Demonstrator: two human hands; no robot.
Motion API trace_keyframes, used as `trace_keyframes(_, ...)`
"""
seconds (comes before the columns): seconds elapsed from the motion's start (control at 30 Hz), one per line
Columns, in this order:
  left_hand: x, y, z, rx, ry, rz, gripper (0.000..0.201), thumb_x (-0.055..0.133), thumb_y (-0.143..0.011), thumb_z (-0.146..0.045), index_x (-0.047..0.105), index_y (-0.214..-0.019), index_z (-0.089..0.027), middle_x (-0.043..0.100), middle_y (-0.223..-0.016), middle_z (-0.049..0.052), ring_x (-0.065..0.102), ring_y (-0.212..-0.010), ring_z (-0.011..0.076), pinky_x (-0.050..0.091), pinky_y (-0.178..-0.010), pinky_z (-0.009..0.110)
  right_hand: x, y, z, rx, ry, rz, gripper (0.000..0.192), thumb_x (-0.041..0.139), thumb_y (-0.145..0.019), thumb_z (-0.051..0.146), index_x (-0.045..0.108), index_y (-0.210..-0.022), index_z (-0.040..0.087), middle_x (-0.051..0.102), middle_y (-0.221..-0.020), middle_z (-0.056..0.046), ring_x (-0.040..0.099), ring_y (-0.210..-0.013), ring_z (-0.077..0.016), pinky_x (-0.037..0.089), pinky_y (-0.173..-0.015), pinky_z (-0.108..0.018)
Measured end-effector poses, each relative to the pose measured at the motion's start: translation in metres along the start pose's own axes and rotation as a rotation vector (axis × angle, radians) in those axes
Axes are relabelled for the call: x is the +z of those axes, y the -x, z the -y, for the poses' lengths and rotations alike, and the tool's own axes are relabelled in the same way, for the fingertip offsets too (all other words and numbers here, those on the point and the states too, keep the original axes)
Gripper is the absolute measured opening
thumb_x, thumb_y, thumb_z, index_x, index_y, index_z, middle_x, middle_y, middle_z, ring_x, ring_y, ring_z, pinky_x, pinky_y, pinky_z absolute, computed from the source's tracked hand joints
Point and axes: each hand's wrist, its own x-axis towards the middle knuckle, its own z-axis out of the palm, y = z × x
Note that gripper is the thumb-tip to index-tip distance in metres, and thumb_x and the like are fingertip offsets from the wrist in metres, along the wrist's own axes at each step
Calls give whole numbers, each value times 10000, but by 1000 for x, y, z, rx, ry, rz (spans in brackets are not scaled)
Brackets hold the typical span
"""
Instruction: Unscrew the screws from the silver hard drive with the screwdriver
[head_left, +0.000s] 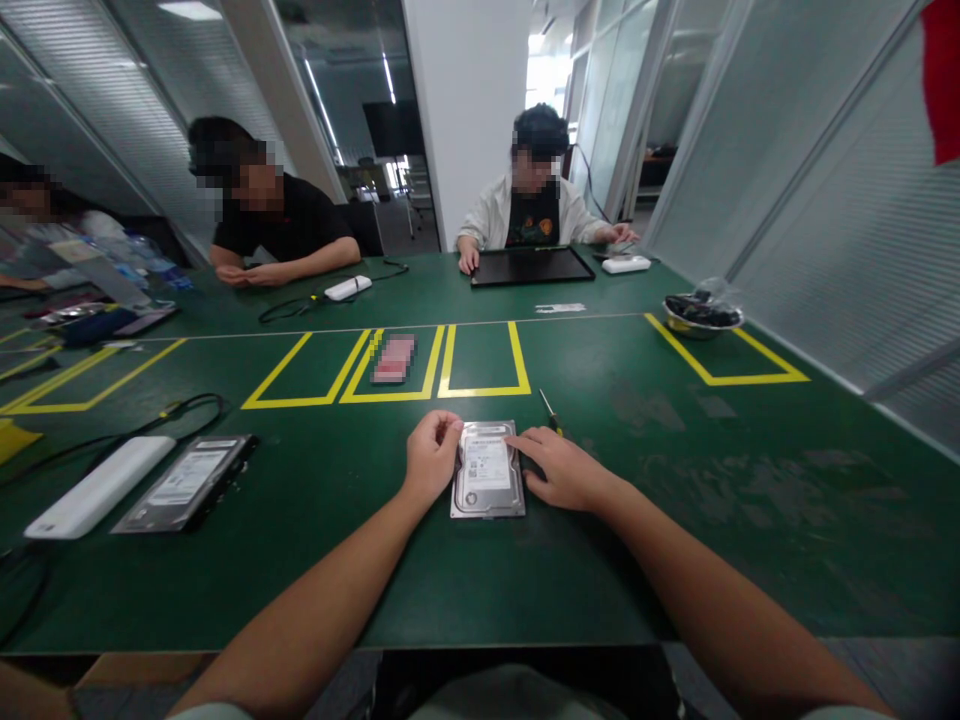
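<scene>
A silver hard drive (487,470) with a white label lies flat on the green table (675,520) just in front of me. My left hand (431,456) has its fingers curled against the drive's left edge near the top corner. My right hand (559,468) rests on the table with its fingertips touching the drive's right edge. A small screwdriver (550,410) with a yellow and black handle lies just beyond my right hand, untouched.
A second hard drive (187,483) and a white power bank (101,487) with cables lie at the left. Yellow taped boxes (480,392) mark the table's middle. A metal bowl (701,315) stands far right. Three people sit across, one behind a black tray (531,266).
</scene>
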Motion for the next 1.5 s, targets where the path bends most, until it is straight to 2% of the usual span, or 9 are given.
trace_keyframes(0.2,0,2,-7,136,-136,21,98,625,-854,-289,659,-829,-200,646,-811,39,564,-763,187,418,-718,289,6,-2,-1,4,31,-41,469,503,-864,146,552,-1328,108,615,-1148,-158,550,-1064,-262,473,-960,-411)
trace_keyframes(0.4,-6,1,-17,236,-228,76,119,621,-868,-295,666,-803,-207,677,-824,33,558,-853,219,411,-831,348,13,-4,-5,0,70,-81,438,483,-867,101,577,-1295,114,631,-1095,-141,546,-999,-245,472,-919,-385)
trace_keyframes(0.6,-10,3,-23,502,-400,318,134,589,-920,-295,669,-872,-198,693,-876,30,543,-917,215,397,-865,361,18,-7,-5,-3,103,-118,364,488,-890,121,606,-1234,126,635,-1033,-134,540,-941,-244,466,-865,-384)
trace_keyframes(0.67,-10,3,-23,540,-432,396,141,582,-929,-300,665,-880,-198,690,-875,29,545,-916,213,389,-856,359,19,-8,-5,0,111,-126,345,484,-901,131,610,-1222,132,635,-1030,-131,542,-940,-242,462,-864,-378)
trace_keyframes(0.87,-8,2,-28,537,-523,529,143,576,-935,-311,657,-900,-199,680,-852,15,570,-864,195,348,-810,350,20,-8,-4,13,123,-139,330,476,-907,129,612,-1207,142,635,-1030,-123,549,-951,-238,457,-869,-368)
trace_keyframes(1.2,-8,2,-43,501,-603,603,102,589,-924,-294,645,-894,-215,692,-908,-6,568,-901,201,306,-831,358,20,-7,-5,28,107,-143,318,504,-883,110,612,-1176,169,622,-1029,-101,547,-976,-218,457,-882,-344)
trace_keyframes(1.5,-8,4,-50,525,-626,692,99,580,-925,-292,630,-914,-207,672,-935,25,563,-941,219,327,-850,358,19,-8,-4,46,89,-147,289,485,-878,107,615,-1128,171,626,-1030,-98,550,-979,-219,458,-868,-333)
